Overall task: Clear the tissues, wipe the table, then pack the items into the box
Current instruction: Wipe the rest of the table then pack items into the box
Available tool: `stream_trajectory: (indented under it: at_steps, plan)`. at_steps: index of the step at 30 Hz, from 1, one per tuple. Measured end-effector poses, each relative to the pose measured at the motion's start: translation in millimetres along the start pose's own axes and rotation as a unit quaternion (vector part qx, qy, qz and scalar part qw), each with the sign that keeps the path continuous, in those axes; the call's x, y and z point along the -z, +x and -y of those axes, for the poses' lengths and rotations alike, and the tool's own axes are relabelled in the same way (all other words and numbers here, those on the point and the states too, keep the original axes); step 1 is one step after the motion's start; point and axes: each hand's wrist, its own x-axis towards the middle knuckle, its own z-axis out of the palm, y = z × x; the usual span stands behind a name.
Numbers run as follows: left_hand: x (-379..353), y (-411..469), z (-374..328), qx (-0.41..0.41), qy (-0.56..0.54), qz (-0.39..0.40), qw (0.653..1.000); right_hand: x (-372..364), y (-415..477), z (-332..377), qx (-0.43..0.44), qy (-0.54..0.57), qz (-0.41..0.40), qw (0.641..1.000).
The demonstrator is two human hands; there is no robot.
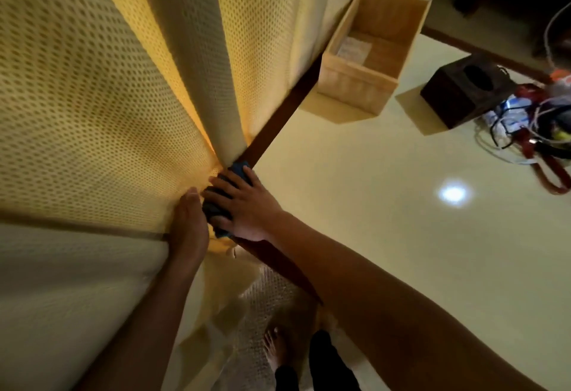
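My right hand [244,205] lies with spread fingers on a blue cloth [239,169] at the table's left edge, pressing it against the dark wooden rim [272,131]. My left hand [188,220] pushes flat against the yellow dotted curtain [102,106] just left of the cloth. The cream tabletop [370,205] stretches to the right. An open cardboard box [358,87] stands at the far edge with a pale sheet inside. A dark tissue box [466,90] sits to its right.
A tangle of cables, red straps and small packets [531,124] lies at the table's right side. The curtain hangs close along the left edge. My bare foot [275,347] stands on the floor below the table edge.
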Motion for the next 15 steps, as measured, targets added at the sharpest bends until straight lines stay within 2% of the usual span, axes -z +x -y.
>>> stream_trajectory:
  at_steps: [2,4,8,10,12,13,15]
  plan:
    - [-1,5,0,0.01,-0.002,0.019,1.0,5,-19,-41,-0.045,-0.002,-0.027,0.999]
    - [-2,2,-2,0.0,0.024,0.045,0.999,9,-50,-98,-0.137,0.013,-0.06,0.989]
    - [-1,-9,-3,-0.047,0.044,0.062,0.996,22,-147,-181,-0.344,0.03,-0.082,0.935]
    - [-1,-12,-1,-0.064,0.051,0.068,0.994,14,-190,-167,-0.417,0.046,-0.09,0.903]
    - [-3,-15,-5,-0.077,0.04,0.069,0.994,-6,-204,-113,-0.445,0.037,-0.1,0.889]
    - [-2,-15,-6,-0.081,0.034,0.073,0.993,-15,-200,-78,-0.426,0.031,-0.105,0.898]
    - [0,-14,-6,-0.084,0.046,0.08,0.992,-31,-172,-11,-0.321,0.044,-0.097,0.941]
